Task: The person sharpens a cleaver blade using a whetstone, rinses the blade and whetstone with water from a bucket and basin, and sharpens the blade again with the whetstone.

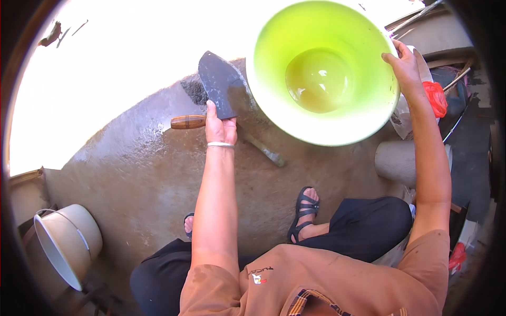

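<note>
**Wet floor [142, 181], trowel [221, 84] and lime-green basin [263, 113] in hand**

The trowel is in the left hand [221, 129], fingers closed on the blade's handle end, thumb flat along the blade; the wooden handle [188, 122] juts out leftward. The right hand [406, 68] pinches the basin's right rim between thumb and fingers. Yellowish liquid [319, 79] pools in the basin's bottom. Beyond, a pale bucket [79, 234] lies tipped at far left.

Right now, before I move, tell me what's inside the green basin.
What looks like a little yellowish liquid covers the bottom of the green basin. Bright reflections hide parts of the bottom beneath them.
</note>
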